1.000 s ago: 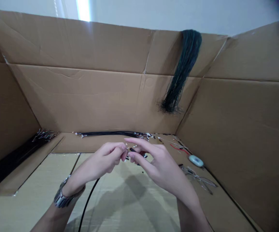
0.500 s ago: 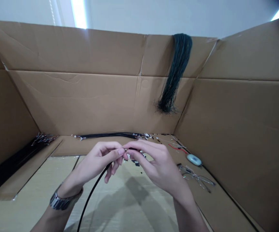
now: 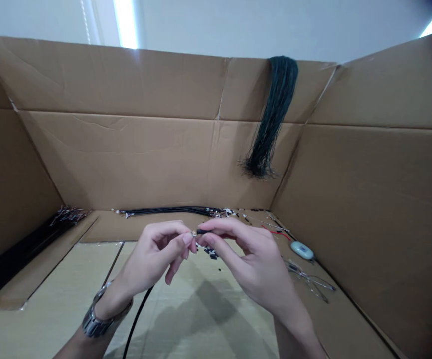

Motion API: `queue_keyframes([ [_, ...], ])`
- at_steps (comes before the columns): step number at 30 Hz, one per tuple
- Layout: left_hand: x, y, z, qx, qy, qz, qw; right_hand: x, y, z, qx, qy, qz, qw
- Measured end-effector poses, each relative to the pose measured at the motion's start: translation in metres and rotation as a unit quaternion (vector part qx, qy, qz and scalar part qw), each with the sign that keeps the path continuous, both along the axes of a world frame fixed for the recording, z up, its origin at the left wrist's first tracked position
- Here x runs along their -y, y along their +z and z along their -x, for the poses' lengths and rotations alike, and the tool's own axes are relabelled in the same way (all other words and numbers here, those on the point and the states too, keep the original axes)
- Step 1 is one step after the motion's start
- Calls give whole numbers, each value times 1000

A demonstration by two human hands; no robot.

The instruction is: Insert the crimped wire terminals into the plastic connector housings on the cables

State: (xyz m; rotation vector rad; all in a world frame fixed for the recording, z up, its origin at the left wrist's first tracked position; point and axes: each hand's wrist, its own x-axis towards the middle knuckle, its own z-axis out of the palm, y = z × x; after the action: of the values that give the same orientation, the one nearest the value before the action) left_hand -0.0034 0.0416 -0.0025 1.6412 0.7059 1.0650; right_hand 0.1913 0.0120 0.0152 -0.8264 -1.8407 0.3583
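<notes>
My left hand [image 3: 152, 257], a metal watch [image 3: 101, 316] on its wrist, pinches a black cable [image 3: 138, 319] near its end between thumb and forefinger. The cable runs down from beneath this hand to the bottom edge of the view. Light, bare-looking wire ends [image 3: 195, 233] show at the left fingertips. Right beside them, my right hand [image 3: 251, 259] grips a short black sleeve-like piece [image 3: 202, 232] between thumb and fingers. Whether this piece is still joined to the cable is too small to tell. Small black and white scraps [image 3: 212, 253] lie beyond the fingers.
Cardboard walls [image 3: 126, 149] surround the work surface. Black cables [image 3: 163, 211] lie along the back, with a thick bundle [image 3: 21, 244] at left. Dark green threads [image 3: 275, 109] hang over the back wall. Eyeglasses [image 3: 313, 282] and a pale oval device [image 3: 302, 250] lie at right.
My right hand has shifted slightly right, and the black piece between the fingertips shows more clearly. The visible cable below my left hand has swung a little right and shows less.
</notes>
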Motion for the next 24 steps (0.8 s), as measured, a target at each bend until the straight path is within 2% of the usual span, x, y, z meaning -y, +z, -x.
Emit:
queue_keyframes([
  [7, 1, -1, -1, 18, -7, 9, 1000, -1, -3, 2, -41, -8, -30, 999],
  [14, 4, 4, -2, 20, -15, 8, 1000, 3, -2, 6, -2, -41, -104, 994],
  [24, 6, 5, -1, 5, -9, 11, 1000, 6, -2, 4, 13, -56, -99, 993],
])
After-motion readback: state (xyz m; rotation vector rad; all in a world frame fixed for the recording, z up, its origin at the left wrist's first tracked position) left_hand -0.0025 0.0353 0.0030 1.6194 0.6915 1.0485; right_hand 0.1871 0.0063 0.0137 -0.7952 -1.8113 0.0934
